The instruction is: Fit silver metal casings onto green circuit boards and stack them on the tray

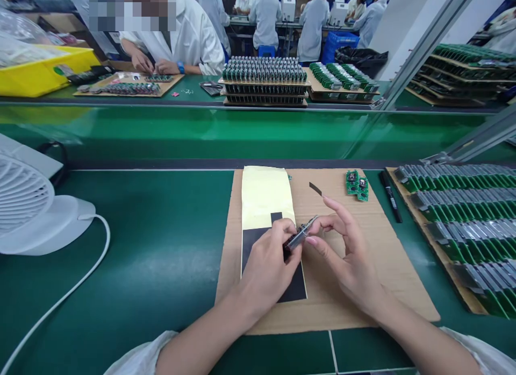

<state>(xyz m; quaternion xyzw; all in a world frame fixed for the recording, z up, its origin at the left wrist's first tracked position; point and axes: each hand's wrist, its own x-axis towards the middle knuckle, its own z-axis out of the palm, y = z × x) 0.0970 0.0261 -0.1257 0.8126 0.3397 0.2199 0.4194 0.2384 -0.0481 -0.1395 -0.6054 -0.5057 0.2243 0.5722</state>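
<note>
My left hand [268, 262] is closed around a small circuit board [300, 235] with a silvery metal face, held tilted above the cardboard. At the board's right end, my right hand [349, 251] pinches its edge between thumb and a finger. Another right finger is raised, and a thin black strip [315, 189] appears to cling to its tip. Beneath the left hand lies a sheet of black adhesive pieces [292, 286] on pale yellow backing paper [266, 195]. One small black piece [276, 217] sits on the yellow part. My fingers hide part of the board.
The cardboard sheet [387, 278] bears two small green boards [357, 185]. Right of it are a black marker [390, 196] and a tray of upright boards [463, 224]. A white fan [36, 213] stands left. Beyond the green partition [201, 133], a co-worker [181, 30] sits near stacked boards [264, 76].
</note>
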